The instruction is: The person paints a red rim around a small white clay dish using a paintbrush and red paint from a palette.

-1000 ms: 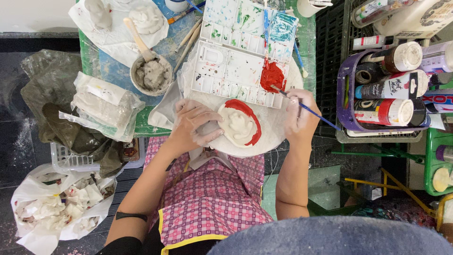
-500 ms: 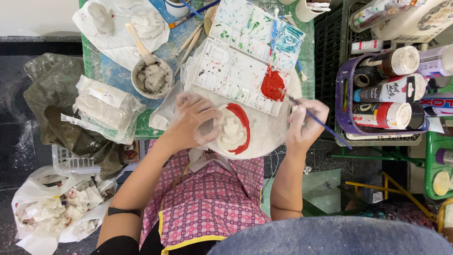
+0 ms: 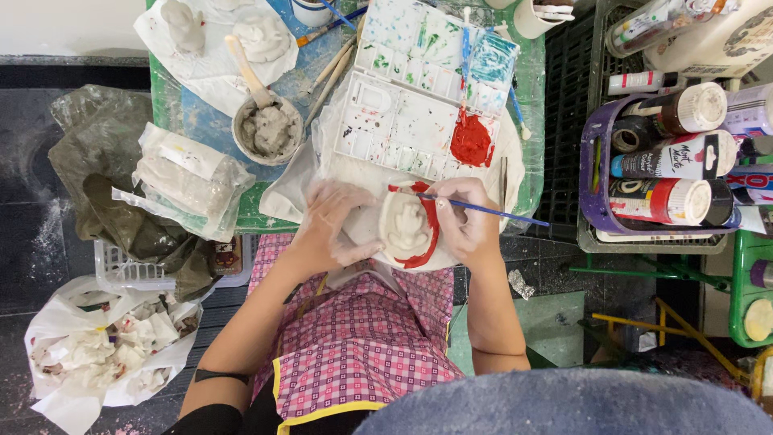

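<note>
Head view, looking straight down. The left hand [image 3: 330, 225] wraps its fingers around the side of a small white plaster figure [image 3: 407, 225], a firm hold with the thumb laid along its lower edge. The figure sits over the near edge of the desk [image 3: 209, 133], right above the person's pink checked apron [image 3: 354, 338], and it wears a red painted band [image 3: 431, 229] curving down its right side. The right hand [image 3: 467, 221] is pinched tight on a blue-handled brush [image 3: 491, 211], tip touching the figure's upper edge by the red band, handle running out toward the desk's right edge.

Just beyond the hands lies a white paint palette [image 3: 403, 113], wells smeared with green and blue, with a big blob of red paint [image 3: 471, 141] at its near right corner. Toward the desk's left side stands a bowl of grey paste [image 3: 267, 129] with a wooden stick [image 3: 245, 68] leaning in it. Unpainted white figures [image 3: 185, 24] rest on a white sheet at the far left corner. A crumpled clear plastic bag [image 3: 181, 181] hangs over the desk's near left edge.

Off the desk's right edge, a purple basket [image 3: 600, 177] holds paint bottles [image 3: 660, 200] lying on their sides. Down at the floor on the left, a white bag of crumpled tissue [image 3: 97, 354].
</note>
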